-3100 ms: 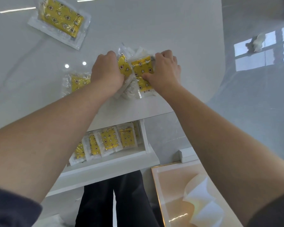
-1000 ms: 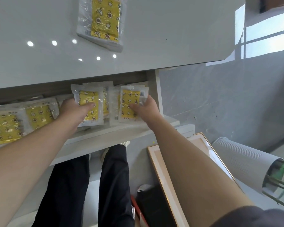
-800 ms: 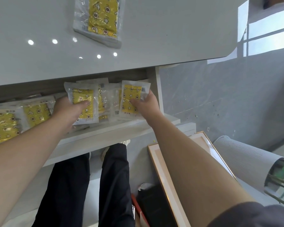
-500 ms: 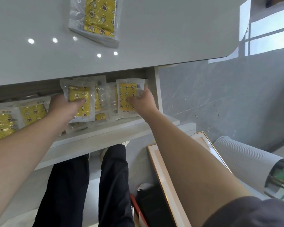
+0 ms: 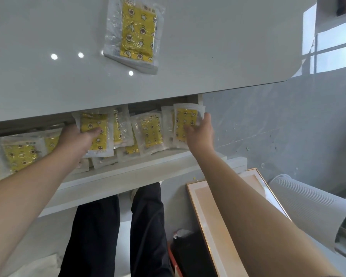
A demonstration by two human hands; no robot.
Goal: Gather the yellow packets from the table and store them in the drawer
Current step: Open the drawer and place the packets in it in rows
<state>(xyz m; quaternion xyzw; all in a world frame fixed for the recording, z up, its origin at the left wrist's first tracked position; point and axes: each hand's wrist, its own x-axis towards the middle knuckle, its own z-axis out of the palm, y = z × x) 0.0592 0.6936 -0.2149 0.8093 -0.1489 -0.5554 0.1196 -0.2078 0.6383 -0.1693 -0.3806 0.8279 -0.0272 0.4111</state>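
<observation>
Head view: both hands (image 5: 76, 137) (image 5: 200, 134) grip yellow packets (image 5: 93, 121) (image 5: 185, 117) over the drawer (image 5: 128, 175).

One yellow packet (image 5: 137, 31) lies on the table (image 5: 228, 47); about ten in the drawer (image 5: 128, 176).

A thin stack of yellow packets (image 5: 135, 33), clear-wrapped with star prints, lies on the far surface. Below it the open white drawer (image 5: 128, 182) holds many overlapping packets. The left hand (image 5: 76, 139) grips the left packet (image 5: 95, 124), and the right hand (image 5: 200, 134) grips the right-end packet (image 5: 185, 118).
</observation>
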